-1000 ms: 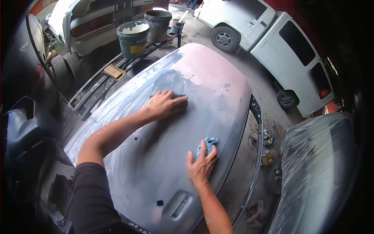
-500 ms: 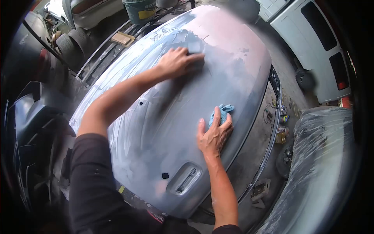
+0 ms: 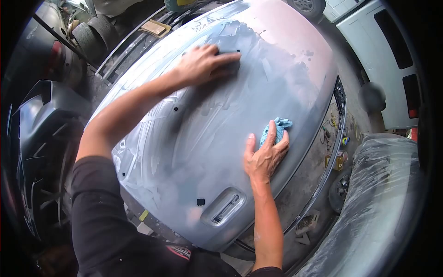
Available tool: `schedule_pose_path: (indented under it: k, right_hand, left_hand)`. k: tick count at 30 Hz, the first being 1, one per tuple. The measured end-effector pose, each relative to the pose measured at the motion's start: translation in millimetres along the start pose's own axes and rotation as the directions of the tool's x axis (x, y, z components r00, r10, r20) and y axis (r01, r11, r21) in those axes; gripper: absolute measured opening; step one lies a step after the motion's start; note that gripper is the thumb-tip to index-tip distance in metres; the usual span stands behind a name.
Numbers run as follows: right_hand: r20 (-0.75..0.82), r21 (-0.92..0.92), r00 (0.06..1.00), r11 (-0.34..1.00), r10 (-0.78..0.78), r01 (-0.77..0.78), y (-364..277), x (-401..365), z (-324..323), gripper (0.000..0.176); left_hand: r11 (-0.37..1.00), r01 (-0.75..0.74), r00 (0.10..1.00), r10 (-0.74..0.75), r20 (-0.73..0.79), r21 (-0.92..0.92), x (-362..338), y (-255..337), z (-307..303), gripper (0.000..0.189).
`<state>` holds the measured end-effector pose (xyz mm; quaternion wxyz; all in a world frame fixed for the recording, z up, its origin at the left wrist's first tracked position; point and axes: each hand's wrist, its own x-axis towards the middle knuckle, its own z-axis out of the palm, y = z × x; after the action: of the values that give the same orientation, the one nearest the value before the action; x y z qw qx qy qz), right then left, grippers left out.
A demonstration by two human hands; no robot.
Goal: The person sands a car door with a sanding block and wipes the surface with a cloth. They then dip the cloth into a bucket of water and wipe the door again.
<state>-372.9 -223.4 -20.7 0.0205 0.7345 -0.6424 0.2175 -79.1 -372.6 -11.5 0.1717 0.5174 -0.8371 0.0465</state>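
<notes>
A large car body panel lies in front of me, patched in grey, white filler and pink. My left hand is stretched over its upper part, blurred, with fingers curled down against the surface. Something dark shows beneath those fingers; I cannot tell what it is. Lower right, my right hand rests on the panel, thumb apart, its fingers over a crumpled blue cloth. Below the right hand are a recessed oval slot and a square dark hole. A small round hole sits below my left forearm.
The panel lies on a metal frame. At upper left, a sanding-block-like tan piece sits near tyres. A dark bumper is at left. A plastic-covered vehicle stands at right, with a white van behind.
The view has shifted, so the panel sits a little higher and farther right. My left hand has slid slightly left on the panel. My right hand stays on the cloth.
</notes>
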Motion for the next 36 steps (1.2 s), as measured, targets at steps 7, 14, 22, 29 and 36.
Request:
schedule_pose_path:
  k: [7,14,22,29,36]
  right_hand:
    - [0.017,-0.010,1.000,1.000,-0.013,0.013,3.8,-0.7,-0.6,0.069]
    - [0.015,-0.004,1.000,1.000,-0.001,0.001,0.6,0.3,-2.1,0.069]
    - [0.016,0.008,0.999,0.999,-0.039,0.039,4.7,-2.1,-1.5,0.068]
    - [0.013,0.016,1.000,1.000,-0.027,0.027,3.1,-1.4,-0.8,0.068]
    - [0.007,-0.020,0.998,0.998,-0.059,0.059,2.5,-1.2,3.2,0.067]
  left_hand:
    - [0.954,0.298,0.955,-0.297,-0.016,0.028,91.4,-38.6,23.0,0.054]
    - [0.995,-0.089,0.994,0.091,-0.055,0.032,-59.3,-9.1,-16.3,0.060]
    - [0.960,0.278,0.947,-0.266,-0.182,0.041,100.9,-89.7,57.8,0.053]
    - [0.997,0.066,0.998,-0.066,-0.012,0.031,-192.0,-19.3,-73.1,0.067]
    - [1.000,0.027,0.994,-0.027,-0.102,-0.010,-40.4,-99.2,-7.2,0.055]
